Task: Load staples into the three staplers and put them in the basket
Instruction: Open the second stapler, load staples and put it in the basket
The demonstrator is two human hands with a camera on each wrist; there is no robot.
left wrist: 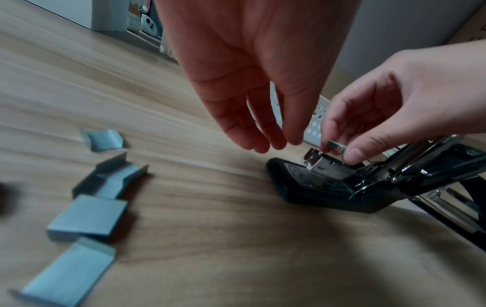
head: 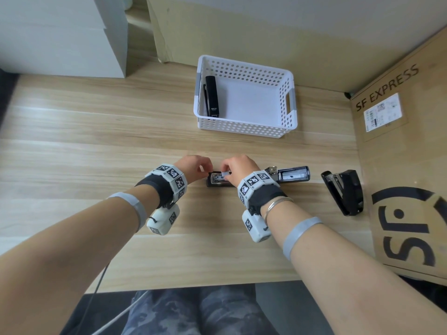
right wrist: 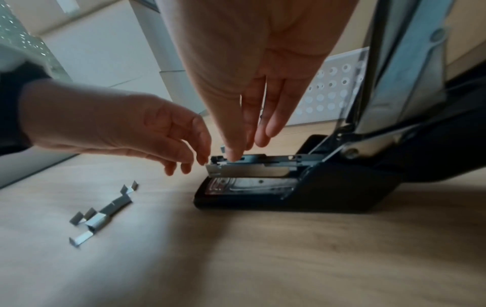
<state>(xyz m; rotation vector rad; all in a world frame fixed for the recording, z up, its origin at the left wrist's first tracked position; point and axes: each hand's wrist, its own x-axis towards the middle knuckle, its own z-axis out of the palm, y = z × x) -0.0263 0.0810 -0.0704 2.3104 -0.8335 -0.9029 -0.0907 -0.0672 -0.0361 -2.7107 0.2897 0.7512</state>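
The desk [head: 96, 131] is pale wood-grain laminate, pushed against an off-white wall, with white cabinets at its far left corner. A cardboard box [head: 406, 189] stands along the right edge, printed "SF EXPRESS" in black above a white shipping label (its small print is unreadable).

A white perforated basket [head: 287, 117] sits at the back of the desk; one black stapler [head: 212, 96] lies inside along its left wall, small white lettering near its end too fine to read. Another closed stapler [head: 344, 192] rests beside the box.

The open stapler [head: 294, 175] lies mid-desk, lid folded back flat to the right. The right hand [head: 239, 166] pinches a short staple strip [left wrist: 333, 144] over the magazine channel. The left hand [head: 193, 165] hovers just beside the stapler's front, fingers loosely extended and holding nothing. Loose staple strips [left wrist: 86, 216] lie scattered on the desk left of the stapler.
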